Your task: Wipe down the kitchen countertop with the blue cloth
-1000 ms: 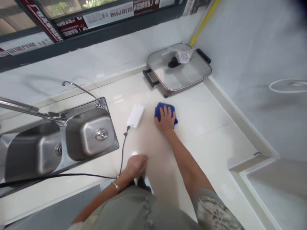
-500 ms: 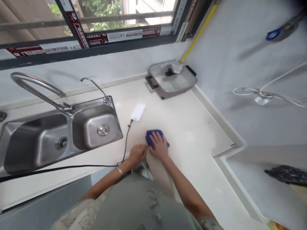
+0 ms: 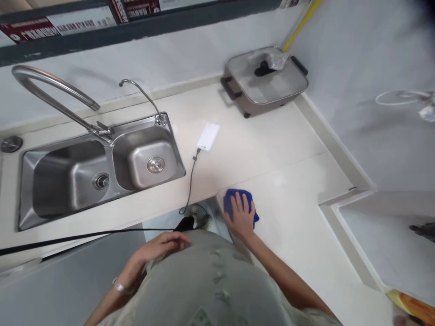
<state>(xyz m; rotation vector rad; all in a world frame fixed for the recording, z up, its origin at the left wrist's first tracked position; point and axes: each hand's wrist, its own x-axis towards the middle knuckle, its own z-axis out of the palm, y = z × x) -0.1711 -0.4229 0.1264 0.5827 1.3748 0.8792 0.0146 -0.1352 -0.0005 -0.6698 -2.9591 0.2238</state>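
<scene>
A crumpled blue cloth [image 3: 243, 199] lies on the white countertop [image 3: 288, 194], close to its inner corner. My right hand [image 3: 240, 217] presses down on the cloth from above, its fingers spread over it and holding it to the surface. Against the front of my shirt rests my left hand [image 3: 165, 244], with nothing in it and the fingers loosely stretched. It is off the counter, just below the front edge and near the black cable [image 3: 102, 234].
A white power bank-like device [image 3: 208, 136] with a cable lies beside the double steel sink [image 3: 110, 167]. The tall faucet [image 3: 56, 93] and a small thin tap [image 3: 142, 93] rise behind the bowls. A lidded electric pan [image 3: 267, 86] stands in the back corner, by a yellow pole [image 3: 301, 26].
My left hand has left the counter beside the cloth and drawn back to my shirt. My right hand and the cloth have shifted toward the front edge. The view has tilted down.
</scene>
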